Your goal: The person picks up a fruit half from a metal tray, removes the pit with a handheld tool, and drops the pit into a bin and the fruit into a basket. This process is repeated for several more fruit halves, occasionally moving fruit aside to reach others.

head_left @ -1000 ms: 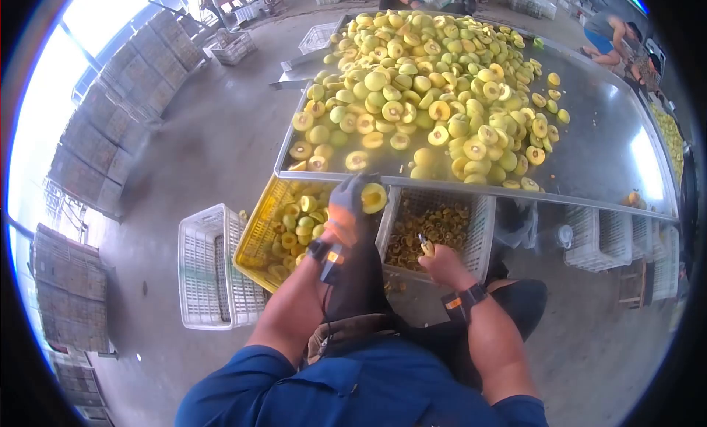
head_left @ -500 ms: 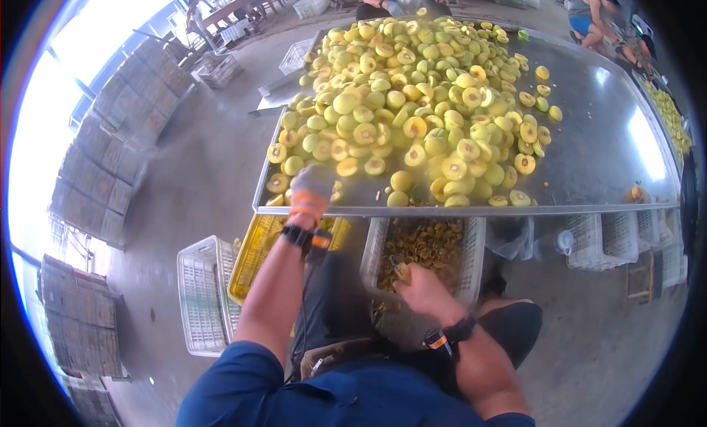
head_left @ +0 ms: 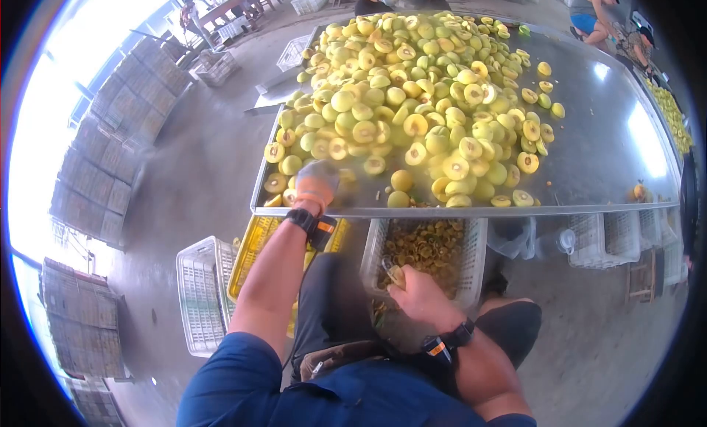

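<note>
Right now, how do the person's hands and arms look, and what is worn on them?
The left hand wears a glove, grey with orange near the wrist; the right hand shows no glove. Each wrist has a black strap with a small dark box; the right box carries an orange mark. The blue sleeves are short.

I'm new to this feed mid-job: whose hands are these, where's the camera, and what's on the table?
No machine here: these are a person's own hands, seen by a camera worn on the head, looking forward and down. The gloved left hand is over the near edge of the metal table, beside piled fruit, much of it halved; whether it grips any is unclear. The right hand holds a small tool by a white crate of scraps. Left of that is a yellow crate.
</note>
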A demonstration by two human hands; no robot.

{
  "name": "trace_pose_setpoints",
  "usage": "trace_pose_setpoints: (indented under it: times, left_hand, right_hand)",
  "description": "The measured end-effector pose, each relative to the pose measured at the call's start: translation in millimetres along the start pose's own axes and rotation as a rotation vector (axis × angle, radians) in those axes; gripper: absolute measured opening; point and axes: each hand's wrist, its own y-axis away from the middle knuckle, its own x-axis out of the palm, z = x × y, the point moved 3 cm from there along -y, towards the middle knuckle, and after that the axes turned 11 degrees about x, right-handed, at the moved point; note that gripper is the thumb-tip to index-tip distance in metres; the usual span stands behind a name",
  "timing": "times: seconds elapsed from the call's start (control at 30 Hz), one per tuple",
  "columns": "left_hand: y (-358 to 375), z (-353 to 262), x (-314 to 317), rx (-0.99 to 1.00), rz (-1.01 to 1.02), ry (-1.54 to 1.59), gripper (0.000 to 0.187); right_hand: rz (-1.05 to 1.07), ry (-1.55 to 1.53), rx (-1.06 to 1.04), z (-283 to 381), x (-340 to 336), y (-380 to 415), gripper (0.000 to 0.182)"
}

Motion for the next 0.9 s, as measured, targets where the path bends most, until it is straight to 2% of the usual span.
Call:
trace_pose_setpoints:
  times: [0.1, 0.17, 0.2, 0.3, 0.33, 0.43, 0.57, 0.67, 0.73, 0.8, 0.83, 0.87, 0.9]
  left_hand:
    - [18, -7, -24, 0.035, -0.113, 0.095, 0.019]
    - [20, -8, -27, 0.045, -0.11, 0.046, 0.033]
    - [19, -14, -27, 0.079, -0.063, 0.029, 0.047]
    - [6, -32, -6, 0.282, 0.067, 0.018, 0.054]
    - [-2, -36, 7, 0.27, 0.256, 0.026, 0.055]
    - [-10, -46, 18, 0.285, 0.276, -0.032, 0.053]
    - [5, -55, -13, 0.342, 0.124, 0.08, 0.045]
    - [41, -42, -56, 0.39, -0.215, 0.207, 0.044]
    - [77, -23, -81, 0.29, -0.297, 0.189, 0.046]
    - [115, 5, -92, 0.082, -0.208, 0.148, 0.046]
    - [131, 17, -97, 0.122, -0.242, 0.083, 0.046]
    - [146, 45, -88, 0.04, -0.151, 0.049, 0.045]
    - [149, 45, -90, 0.033, -0.164, -0.031, 0.044]
  right_hand:
    - [0.013, 0.021, 0.011, -8, 9, -5, 0.03]
    - [0.027, 0.033, 0.03, -9, 12, -4, 0.032]
    - [0.036, 0.031, 0.041, -7, 12, -3, 0.035]
    - [0.041, 0.021, 0.049, -5, 13, -5, 0.037]
    - [0.038, 0.016, 0.051, -7, 13, -6, 0.036]
    - [-0.009, 0.089, 0.021, -12, 12, -11, 0.035]
    - [-0.005, 0.087, 0.045, -6, 10, -13, 0.035]
    - [-0.003, 0.099, 0.031, -5, 12, -13, 0.035]
    - [-0.001, 0.1, 0.01, 3, 9, -7, 0.035]
    - [0.025, 0.097, 0.035, 7, 8, -3, 0.036]
    - [0.033, 0.095, 0.048, 7, 7, -3, 0.036]
    - [0.038, 0.087, 0.053, 6, 6, -3, 0.036]
    - [0.044, 0.079, 0.055, 5, 6, -3, 0.036]
